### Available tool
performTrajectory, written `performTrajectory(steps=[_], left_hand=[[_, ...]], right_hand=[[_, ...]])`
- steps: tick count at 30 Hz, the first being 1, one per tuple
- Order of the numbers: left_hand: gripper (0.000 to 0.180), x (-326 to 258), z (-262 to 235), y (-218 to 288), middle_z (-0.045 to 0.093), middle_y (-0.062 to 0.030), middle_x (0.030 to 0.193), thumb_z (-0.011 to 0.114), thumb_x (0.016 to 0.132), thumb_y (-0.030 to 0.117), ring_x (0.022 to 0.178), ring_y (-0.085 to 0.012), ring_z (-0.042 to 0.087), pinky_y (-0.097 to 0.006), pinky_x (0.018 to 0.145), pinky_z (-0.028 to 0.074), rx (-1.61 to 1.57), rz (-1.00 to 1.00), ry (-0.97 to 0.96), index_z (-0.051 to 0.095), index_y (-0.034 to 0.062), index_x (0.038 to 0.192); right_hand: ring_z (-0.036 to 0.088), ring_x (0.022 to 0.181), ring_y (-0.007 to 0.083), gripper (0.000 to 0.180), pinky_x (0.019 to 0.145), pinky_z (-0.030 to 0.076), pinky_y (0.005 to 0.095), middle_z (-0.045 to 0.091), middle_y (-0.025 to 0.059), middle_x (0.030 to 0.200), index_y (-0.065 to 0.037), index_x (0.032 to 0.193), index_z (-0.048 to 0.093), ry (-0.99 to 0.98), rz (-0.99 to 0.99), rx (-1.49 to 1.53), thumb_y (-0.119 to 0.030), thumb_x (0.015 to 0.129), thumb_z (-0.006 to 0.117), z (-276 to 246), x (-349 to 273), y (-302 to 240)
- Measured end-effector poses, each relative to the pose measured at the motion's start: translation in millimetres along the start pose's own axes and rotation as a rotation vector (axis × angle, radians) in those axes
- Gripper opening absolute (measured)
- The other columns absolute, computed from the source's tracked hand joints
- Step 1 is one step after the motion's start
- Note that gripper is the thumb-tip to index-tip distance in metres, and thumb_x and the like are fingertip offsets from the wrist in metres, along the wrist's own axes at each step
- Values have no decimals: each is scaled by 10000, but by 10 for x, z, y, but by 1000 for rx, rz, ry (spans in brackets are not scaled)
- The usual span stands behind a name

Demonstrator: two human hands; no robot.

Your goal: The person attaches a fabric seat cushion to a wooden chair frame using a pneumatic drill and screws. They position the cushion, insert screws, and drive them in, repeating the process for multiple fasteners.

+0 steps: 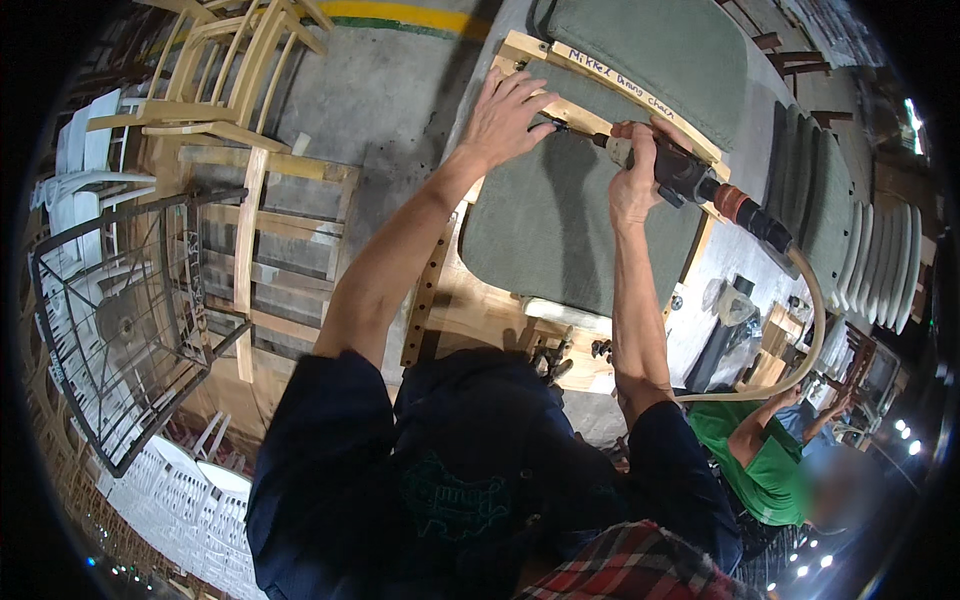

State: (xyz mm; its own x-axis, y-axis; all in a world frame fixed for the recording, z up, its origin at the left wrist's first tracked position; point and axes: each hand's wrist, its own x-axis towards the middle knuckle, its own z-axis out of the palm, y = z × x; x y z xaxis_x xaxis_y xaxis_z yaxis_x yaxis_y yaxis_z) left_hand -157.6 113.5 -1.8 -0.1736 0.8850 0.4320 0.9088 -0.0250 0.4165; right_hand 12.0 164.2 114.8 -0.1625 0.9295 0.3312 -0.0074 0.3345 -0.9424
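My right hand is closed round the grip of an air drill, which has a dark body and an orange-brown collar at its hose end. Its thin dark bit points left toward my left hand. That hand lies with fingers spread over the corner of a wooden frame, its thumb close to the bit's tip; whether they touch I cannot tell. Under both hands is a grey-green padded seat. A light wood strip with handwriting runs along its far side. Any screw at the tip is too small to make out.
A tan air hose curves from the drill down the right side. Another grey-green pad lies beyond the strip; more pads are stacked at right. Wooden chair frames and a black metal frame stand left. A person in green works lower right.
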Motion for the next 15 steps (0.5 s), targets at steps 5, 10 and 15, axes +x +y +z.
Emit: performTrajectory(steps=[5, 10, 15], left_hand=[[496, -6, 20, -9, 591, -27, 1362, 723, 865, 428, 1360, -225, 445, -506, 1198, 210, -9, -4, -4, 649, 213, 1305], [493, -11, 7, -5, 594, -22, 1357, 722, 868, 428, 1358, -218, 445, -504, 1202, 200, 18, -11, -19, 649, 215, 1307], [493, -10, 29, -4, 593, -22, 1358, 721, 868, 427, 1354, -221, 446, -505, 1205, 198, 11, -9, -10, 648, 213, 1306]], right_hand=[[649, 805, 164, 278, 766, 530, 331, 686, 105, 853, -5, 1133, 553, 18, -35, -52, -130, 908, 657, -27, 17, 103], [637, 804, 161, 253, 769, 528, 336, 677, 98, 860, -15, 1118, 570, 20, -14, -3, -133, 913, 659, 15, 16, 42], [641, 806, 155, 257, 777, 528, 338, 684, 96, 859, -24, 1130, 558, -7, -76, -41, -134, 918, 654, -45, 19, 150]])
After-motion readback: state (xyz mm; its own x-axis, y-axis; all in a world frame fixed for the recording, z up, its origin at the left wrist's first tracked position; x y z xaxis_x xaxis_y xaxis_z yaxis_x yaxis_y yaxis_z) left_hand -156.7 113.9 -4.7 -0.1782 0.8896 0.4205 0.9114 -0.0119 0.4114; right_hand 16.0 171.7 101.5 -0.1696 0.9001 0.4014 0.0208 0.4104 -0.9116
